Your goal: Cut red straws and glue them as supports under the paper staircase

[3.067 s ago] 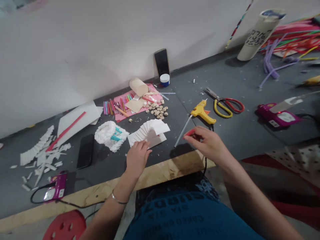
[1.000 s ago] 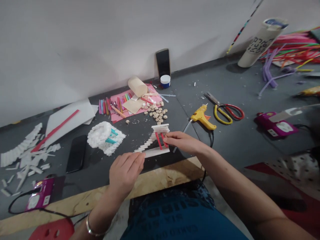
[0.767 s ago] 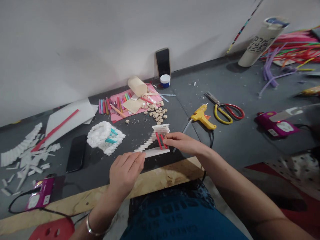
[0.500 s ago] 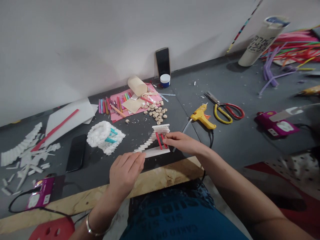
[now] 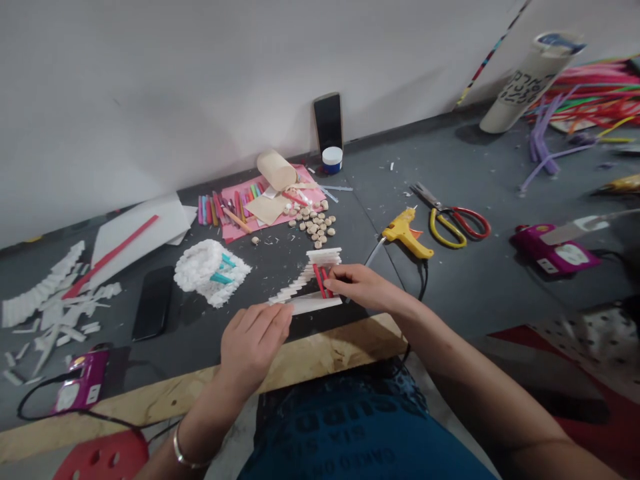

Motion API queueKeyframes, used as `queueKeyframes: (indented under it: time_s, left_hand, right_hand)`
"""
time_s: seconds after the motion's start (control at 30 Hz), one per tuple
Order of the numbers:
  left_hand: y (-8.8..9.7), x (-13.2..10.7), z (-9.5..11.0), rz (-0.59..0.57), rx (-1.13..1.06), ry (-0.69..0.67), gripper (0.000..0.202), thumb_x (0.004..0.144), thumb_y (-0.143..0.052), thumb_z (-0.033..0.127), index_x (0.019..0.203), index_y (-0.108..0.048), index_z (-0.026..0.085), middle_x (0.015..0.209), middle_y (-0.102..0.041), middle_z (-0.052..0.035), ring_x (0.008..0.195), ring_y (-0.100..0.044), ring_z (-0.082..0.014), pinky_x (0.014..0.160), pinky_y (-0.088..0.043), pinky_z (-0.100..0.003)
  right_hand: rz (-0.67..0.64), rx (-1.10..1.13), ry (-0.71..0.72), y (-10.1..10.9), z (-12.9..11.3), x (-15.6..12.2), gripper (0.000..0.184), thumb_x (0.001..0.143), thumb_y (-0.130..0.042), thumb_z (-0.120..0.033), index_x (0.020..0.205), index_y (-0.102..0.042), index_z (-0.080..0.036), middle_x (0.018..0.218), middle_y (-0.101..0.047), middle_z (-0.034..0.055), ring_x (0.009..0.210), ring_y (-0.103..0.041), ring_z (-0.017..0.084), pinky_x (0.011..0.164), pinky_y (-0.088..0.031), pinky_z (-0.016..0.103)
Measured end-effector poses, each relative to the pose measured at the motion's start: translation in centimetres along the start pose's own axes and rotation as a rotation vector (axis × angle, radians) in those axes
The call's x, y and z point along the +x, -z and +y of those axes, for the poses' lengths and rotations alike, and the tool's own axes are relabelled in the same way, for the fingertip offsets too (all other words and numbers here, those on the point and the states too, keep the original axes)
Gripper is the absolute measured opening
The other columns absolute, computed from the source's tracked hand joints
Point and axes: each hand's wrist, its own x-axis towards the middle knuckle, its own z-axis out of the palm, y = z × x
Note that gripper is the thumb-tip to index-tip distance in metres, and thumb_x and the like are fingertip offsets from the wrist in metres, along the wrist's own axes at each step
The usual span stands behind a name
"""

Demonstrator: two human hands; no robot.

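A small staircase of white strips (image 5: 296,285) stands on a white base strip (image 5: 316,305) near the front of the table. Two red sticks (image 5: 319,280) lean side by side against its right end. My right hand (image 5: 357,283) is closed in a pinch on the right-hand red stick, its fingertips partly covering it. At the base strip's left end, my left hand (image 5: 257,337) has its fingers pressed together on the strip, steadying that end; the thumb is hidden. White fluffy material (image 5: 200,270) with teal pieces lies left of the staircase.
A yellow glue gun (image 5: 406,233) with its cord and red-and-yellow-handled scissors (image 5: 447,217) lie to the right. Behind are wooden discs (image 5: 317,227), pink paper and crayons. A black phone (image 5: 153,303) and white scraps are left; a tall bottle (image 5: 530,83) stands back right.
Both hands keep their places on the model, the right fingers shifting only slightly at the red stick. The whole view has drifted a little.
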Motion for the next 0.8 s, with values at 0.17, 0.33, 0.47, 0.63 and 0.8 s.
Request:
queueKeyframes:
  time_s: [0.17, 0.33, 0.47, 0.63, 0.8]
  left_hand:
    - [-0.2, -0.1, 0.0, -0.003, 0.007, -0.006, 0.016, 0.083, -0.065, 0.012, 0.099, -0.068, 0.013, 0.087, -0.074, -0.0061, 0.079, -0.063, -0.0187, 0.066, -0.043, -0.031]
    - [-0.2, -0.3, 0.0, -0.007, 0.015, -0.020, 0.016, 0.083, -0.065, 0.013, 0.099, -0.067, 0.013, 0.087, -0.074, -0.0058, 0.078, -0.063, -0.0186, 0.065, -0.042, -0.031]
    - [-0.4, -0.4, 0.1, -0.016, 0.009, -0.025, 0.016, 0.084, -0.064, 0.014, 0.100, -0.066, 0.014, 0.087, -0.074, -0.0058, 0.078, -0.064, -0.0181, 0.065, -0.042, -0.031]
    - [-0.5, -0.3, 0.4, 0.011, -0.016, -0.016, 0.011, 0.084, -0.063, 0.013, 0.094, -0.066, 0.015, 0.085, -0.074, -0.0046, 0.078, -0.065, -0.0170, 0.068, -0.041, -0.031]
    - [-0.6, -0.5, 0.5, -0.037, -0.020, -0.013, 0.011, 0.086, -0.064, 0.020, 0.097, -0.067, 0.016, 0.086, -0.074, -0.0042, 0.080, -0.063, -0.0171, 0.066, -0.037, -0.032]
  right_hand:
    - [0.052, -0.052, -0.035, -0.3, -0.3, -0.1, 0.031, 0.086, -0.050, -0.039, 0.064, -0.044, -0.019, 0.064, -0.036, -0.0049, 0.061, -0.033, 0.010, 0.058, -0.026, 0.025]
    - [0.122, -0.100, -0.034, -0.8, -0.6, -0.3, 0.030, 0.086, -0.049, -0.039, 0.064, -0.046, -0.019, 0.064, -0.039, -0.0045, 0.061, -0.035, 0.010, 0.058, -0.027, 0.025]
    - [0.135, -0.077, -0.046, -1.0, -0.2, -0.3, 0.030, 0.086, -0.051, -0.041, 0.067, -0.051, -0.018, 0.063, -0.043, -0.0041, 0.061, -0.036, 0.010, 0.057, -0.026, 0.025]
    - [0.110, 0.019, -0.080, -1.0, 0.3, -0.3, 0.031, 0.084, -0.055, -0.045, 0.070, -0.057, -0.018, 0.063, -0.045, -0.0040, 0.059, -0.037, 0.010, 0.056, -0.027, 0.024]
    - [0.075, 0.062, -0.083, -1.0, 0.7, -0.6, 0.031, 0.084, -0.057, -0.046, 0.075, -0.062, -0.017, 0.067, -0.051, -0.0025, 0.062, -0.041, 0.011, 0.058, -0.030, 0.024]
